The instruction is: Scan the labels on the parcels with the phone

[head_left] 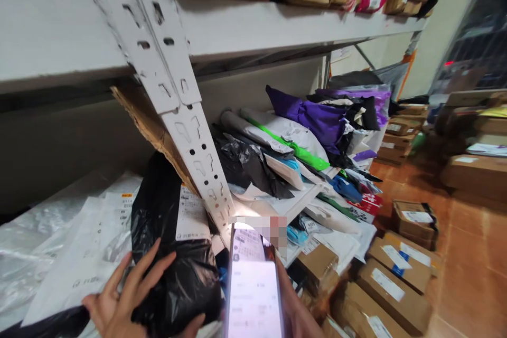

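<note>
Your left hand (119, 303) splayed on black plastic bag (178, 274); right hand (295, 309), mostly hidden, grips lit smartphone (253, 296); white perforated upright (190, 132) blocks centre.

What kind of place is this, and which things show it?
Probably a parcel depot: metal shelving stuffed with labelled mailer bags, labelled cardboard boxes on the floor, a phone in the right hand beside a black parcel.

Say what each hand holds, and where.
The left hand clasps the black parcel bag at its lower left; right hand holds the phone by its lower right edge.
</note>
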`<state>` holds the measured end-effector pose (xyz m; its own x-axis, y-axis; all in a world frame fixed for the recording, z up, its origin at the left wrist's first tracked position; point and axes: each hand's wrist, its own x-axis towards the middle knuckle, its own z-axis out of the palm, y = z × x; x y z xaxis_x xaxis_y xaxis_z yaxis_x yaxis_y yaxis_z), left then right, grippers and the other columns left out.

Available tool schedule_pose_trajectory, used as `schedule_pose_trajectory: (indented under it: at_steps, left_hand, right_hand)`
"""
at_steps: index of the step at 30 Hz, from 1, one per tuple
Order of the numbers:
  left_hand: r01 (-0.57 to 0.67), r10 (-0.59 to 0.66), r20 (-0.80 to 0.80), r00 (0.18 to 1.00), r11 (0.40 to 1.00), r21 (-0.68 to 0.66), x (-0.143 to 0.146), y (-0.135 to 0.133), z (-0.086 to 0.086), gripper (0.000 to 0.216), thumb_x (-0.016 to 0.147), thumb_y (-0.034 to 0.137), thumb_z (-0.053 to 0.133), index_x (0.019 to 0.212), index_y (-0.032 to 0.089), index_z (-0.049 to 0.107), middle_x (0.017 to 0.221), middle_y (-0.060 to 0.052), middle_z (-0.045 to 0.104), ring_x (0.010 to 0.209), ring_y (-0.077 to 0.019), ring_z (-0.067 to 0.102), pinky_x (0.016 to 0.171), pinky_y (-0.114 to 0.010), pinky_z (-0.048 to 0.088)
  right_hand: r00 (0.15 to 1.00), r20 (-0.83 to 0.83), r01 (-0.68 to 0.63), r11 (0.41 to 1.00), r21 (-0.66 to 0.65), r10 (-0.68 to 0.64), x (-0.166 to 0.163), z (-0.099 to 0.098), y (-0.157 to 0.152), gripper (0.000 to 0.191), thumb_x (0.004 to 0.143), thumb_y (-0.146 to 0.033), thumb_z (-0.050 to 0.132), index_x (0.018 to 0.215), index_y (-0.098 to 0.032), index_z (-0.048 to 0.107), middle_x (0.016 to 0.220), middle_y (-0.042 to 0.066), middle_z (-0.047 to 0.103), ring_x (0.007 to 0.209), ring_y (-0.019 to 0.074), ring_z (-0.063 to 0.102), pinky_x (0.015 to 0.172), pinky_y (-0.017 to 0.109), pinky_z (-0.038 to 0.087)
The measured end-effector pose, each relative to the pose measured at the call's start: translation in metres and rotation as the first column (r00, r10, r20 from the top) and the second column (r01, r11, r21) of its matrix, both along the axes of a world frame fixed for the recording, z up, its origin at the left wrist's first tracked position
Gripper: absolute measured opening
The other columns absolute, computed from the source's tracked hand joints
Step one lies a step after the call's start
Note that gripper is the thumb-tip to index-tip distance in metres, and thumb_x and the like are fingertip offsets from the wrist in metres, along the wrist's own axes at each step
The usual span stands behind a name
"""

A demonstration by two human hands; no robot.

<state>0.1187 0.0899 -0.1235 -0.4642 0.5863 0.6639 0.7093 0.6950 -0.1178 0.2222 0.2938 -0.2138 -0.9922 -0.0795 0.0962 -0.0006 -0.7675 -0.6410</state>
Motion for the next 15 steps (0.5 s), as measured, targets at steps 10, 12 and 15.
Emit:
schedule_pose_trajectory:
  at_steps: [10, 12, 15]
  left_hand:
    - [-0.006, -0.016, 0.176, 0.984, 0.992, 0.125, -0.005, 0.026, 0.01, 0.063, 0.073, 0.055, 0.064, 0.126, 0.024, 0.049, 0.128, -0.014, 0.048, 0.13, -0.0429, 0.032, 0.109, -0.068, 0.022]
    - [-0.016, -0.009, 0.171, 0.985, 0.99, 0.143, -0.01, 0.032, 0.016, 0.062, 0.072, 0.056, 0.065, 0.123, 0.024, 0.052, 0.124, -0.013, 0.05, 0.13, -0.043, 0.032, 0.109, -0.069, 0.022]
    - [-0.014, -0.012, 0.2, 0.98, 0.992, 0.125, -0.022, 0.037, 0.026, 0.057, 0.074, 0.057, 0.062, 0.121, 0.024, 0.055, 0.122, -0.01, 0.05, 0.131, -0.0423, 0.031, 0.112, -0.065, 0.022]
  right_hand:
    - [0.995, -0.075, 0.078, 0.995, 0.065, -0.073, 0.03, 0.037, 0.004, 0.134, 0.07, -0.025, 0.082, 0.144, -0.032, -0.03, 0.13, 0.013, 0.062, 0.107, 0.0269, 0.067, 0.082, 0.038, 0.053]
    - [0.99, -0.088, 0.117, 0.989, 0.085, -0.11, 0.027, 0.03, 0.005, 0.135, 0.068, -0.026, 0.082, 0.144, -0.033, -0.03, 0.131, 0.013, 0.06, 0.103, 0.0267, 0.068, 0.077, 0.036, 0.054]
    - [0.987, -0.068, 0.152, 0.983, 0.105, -0.145, 0.027, 0.026, 0.006, 0.135, 0.066, -0.027, 0.083, 0.146, -0.033, -0.026, 0.129, 0.012, 0.061, 0.104, 0.0276, 0.067, 0.075, 0.035, 0.055]
